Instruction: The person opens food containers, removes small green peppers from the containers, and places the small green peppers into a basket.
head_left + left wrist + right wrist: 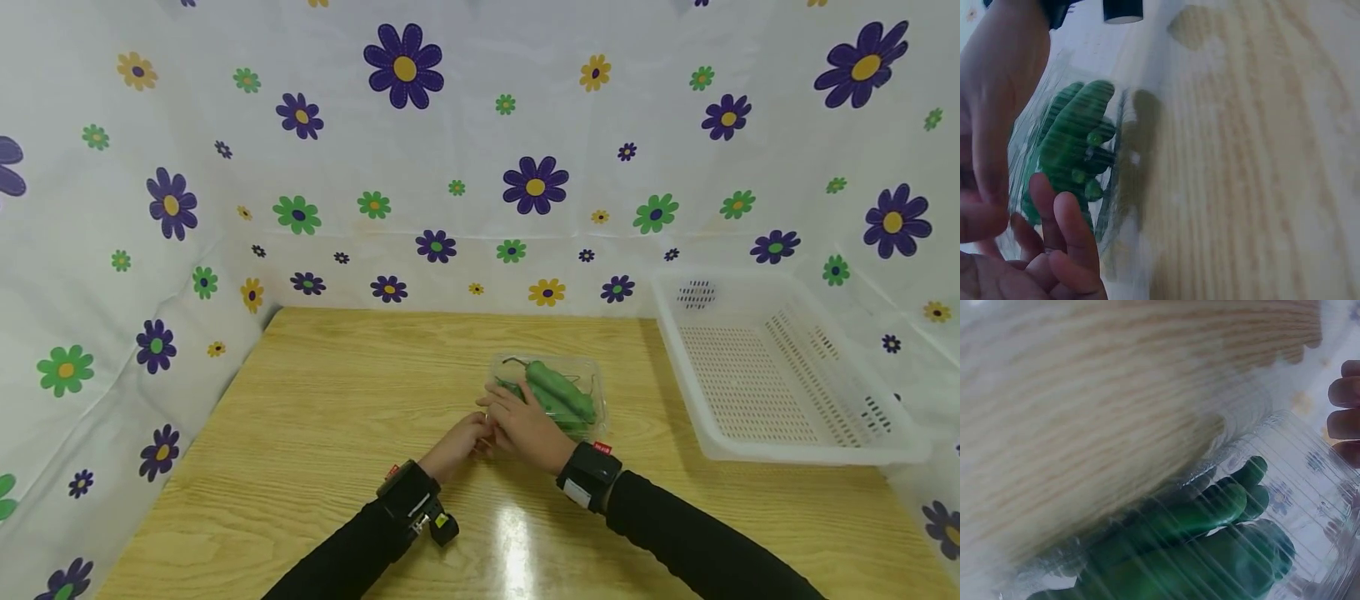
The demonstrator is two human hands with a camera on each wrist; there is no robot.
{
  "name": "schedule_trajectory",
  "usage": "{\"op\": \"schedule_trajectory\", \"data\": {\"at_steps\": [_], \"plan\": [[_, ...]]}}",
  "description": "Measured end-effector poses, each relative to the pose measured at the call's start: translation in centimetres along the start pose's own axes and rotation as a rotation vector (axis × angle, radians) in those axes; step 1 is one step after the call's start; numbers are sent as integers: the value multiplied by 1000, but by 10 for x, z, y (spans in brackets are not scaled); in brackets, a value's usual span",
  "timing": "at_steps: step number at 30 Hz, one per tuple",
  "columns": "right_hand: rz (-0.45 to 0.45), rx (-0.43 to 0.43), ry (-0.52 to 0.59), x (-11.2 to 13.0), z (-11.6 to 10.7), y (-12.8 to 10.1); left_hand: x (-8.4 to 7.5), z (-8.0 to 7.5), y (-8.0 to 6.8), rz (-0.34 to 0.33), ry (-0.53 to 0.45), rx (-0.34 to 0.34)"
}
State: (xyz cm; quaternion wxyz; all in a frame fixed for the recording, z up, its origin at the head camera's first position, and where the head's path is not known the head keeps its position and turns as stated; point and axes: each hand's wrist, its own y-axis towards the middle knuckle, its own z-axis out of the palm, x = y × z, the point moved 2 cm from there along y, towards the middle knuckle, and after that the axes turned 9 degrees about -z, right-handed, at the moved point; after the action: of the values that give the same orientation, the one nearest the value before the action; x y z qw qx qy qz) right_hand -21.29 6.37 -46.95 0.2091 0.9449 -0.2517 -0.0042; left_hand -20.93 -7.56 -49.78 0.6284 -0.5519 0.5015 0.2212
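The wooden table (pixel 315 433) fills the scene, hemmed in at the back and sides by a flowered cloth (pixel 465 167). At the far right a white slotted basket (pixel 757 375) is set at an angle, well apart from the hands and holding nothing that can be seen.

Near the middle of the table sits a clear plastic clamshell box (pixel 551 392), and inside it long green peppers (pixel 558 390) are packed side by side; through the ribbed lid they are seen again in the right wrist view, pressed up against the plastic.

Both hands are brought together at the box's near left corner. The right hand (pixel 528 429) is laid over that edge, palm down, fingers bent loosely onto the lid, seemingly to steady the box. The left hand (pixel 457 446) is tucked in just beside it, fingertips at the rim; its fingers (pixel 1066 237) are shown part-curled against the clear plastic, probably working at the lip. Whether the rim is actually pinched cannot be told from these views. Black sleeves and wrist-mounted cameras are worn on both arms.
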Motion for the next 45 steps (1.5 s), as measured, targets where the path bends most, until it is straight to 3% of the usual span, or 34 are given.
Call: {"op": "schedule_trajectory", "data": {"at_steps": [6,13,26,32,34,37,45], "plan": [[-30,-18,-6,0,0,-2,-1,4,-5,18,41,-5],[-28,4,4,-1,1,-3,-1,4,-7,57,79,47],[0,39,57,-2,1,-4,-2,4,-7,27,73,43],[26,-67,164,-4,-7,5,-1,2,-7,16,44,33],[-2,-58,125,-4,-7,6,-1,2,-6,8,39,25],[-76,-12,-17,-4,-3,3,0,2,-5,-2,46,15],[-110,-90,-183,-3,-10,-4,-2,0,-1,2,71,11]]}}
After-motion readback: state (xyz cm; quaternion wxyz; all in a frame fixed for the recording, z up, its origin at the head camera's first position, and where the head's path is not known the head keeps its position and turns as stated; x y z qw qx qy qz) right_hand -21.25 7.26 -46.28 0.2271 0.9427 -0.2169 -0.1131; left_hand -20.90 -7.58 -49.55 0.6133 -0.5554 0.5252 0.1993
